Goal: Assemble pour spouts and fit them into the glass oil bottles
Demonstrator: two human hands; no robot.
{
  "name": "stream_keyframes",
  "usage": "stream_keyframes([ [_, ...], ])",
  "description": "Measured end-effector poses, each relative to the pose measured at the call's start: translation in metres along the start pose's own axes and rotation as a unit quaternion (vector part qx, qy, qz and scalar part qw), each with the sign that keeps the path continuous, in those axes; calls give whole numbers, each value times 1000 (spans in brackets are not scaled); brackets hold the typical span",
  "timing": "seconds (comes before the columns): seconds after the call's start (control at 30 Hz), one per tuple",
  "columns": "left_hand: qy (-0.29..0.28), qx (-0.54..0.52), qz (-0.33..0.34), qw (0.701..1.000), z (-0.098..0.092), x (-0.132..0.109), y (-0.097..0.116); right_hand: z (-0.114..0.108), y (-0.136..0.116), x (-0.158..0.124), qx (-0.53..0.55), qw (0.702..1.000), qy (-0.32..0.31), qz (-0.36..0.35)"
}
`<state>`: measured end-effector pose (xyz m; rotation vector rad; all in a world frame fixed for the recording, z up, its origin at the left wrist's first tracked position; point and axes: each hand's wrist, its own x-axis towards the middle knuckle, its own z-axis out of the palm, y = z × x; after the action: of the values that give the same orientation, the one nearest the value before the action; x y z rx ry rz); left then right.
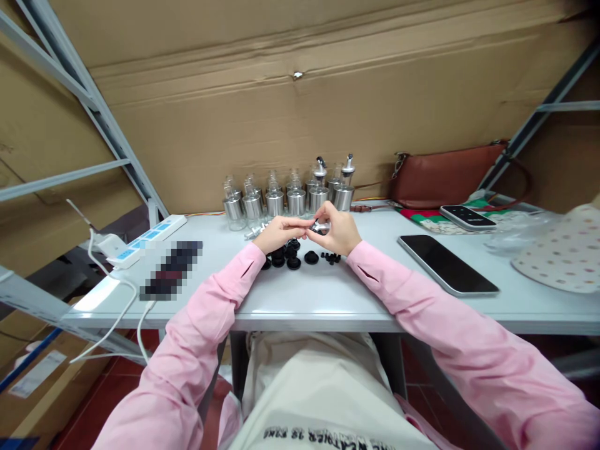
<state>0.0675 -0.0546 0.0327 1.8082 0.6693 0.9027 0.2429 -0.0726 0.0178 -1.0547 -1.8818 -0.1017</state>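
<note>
My left hand and my right hand meet above the middle of the table. Between their fingertips is a small silver and black pourer spout, partly hidden by the fingers. My right thumb and fingers pinch it, while the left fingers, held together, press on its other side. Below the hands lie several black stoppers, a single black stopper and a cluster of tiny black caps. More silver spouts lie just behind my left hand.
Glass bottles with steel sleeves stand in rows at the back; two carry pourers. At right are a tablet-like device, a phone and a brown bag. A power strip and a pixelated dark object lie left.
</note>
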Motion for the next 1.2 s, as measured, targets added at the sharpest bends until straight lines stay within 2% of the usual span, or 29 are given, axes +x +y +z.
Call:
stream_keyframes([
  [0.2, -18, -21, -18, 999, 0, 1, 0, 1, 1, 0, 15, 999, -36, 10],
  [0.5, -4, -18, -51, 999, 2, 0, 1, 1, 1, 3, -8, 998, -59, 8],
  [0.7, 4, -12, -25, 1000, 2, 1, 0, 1, -2, 2, -13, 999, -49, -4],
  [0.8, 30, 16, 2, 999, -1, 3, -1, 0, -3, 3, -17, 999, -50, -5],
  [0.9, 105, 45, 32, 993, -12, 5, -2, -1, -3, 4, -23, 999, -34, 8],
  [1.0, 234, 77, 76, 966, -32, 9, -6, -3, -2, 6, -28, 999, 3, 34],
  [1.1, 382, 152, 89, 907, -59, 12, -14, -5, -2, 7, -20, 998, 23, 47],
  [1.2, 513, 234, 59, 824, -87, 13, -30, -6, -1, 8, -2, 998, 28, 57],
])
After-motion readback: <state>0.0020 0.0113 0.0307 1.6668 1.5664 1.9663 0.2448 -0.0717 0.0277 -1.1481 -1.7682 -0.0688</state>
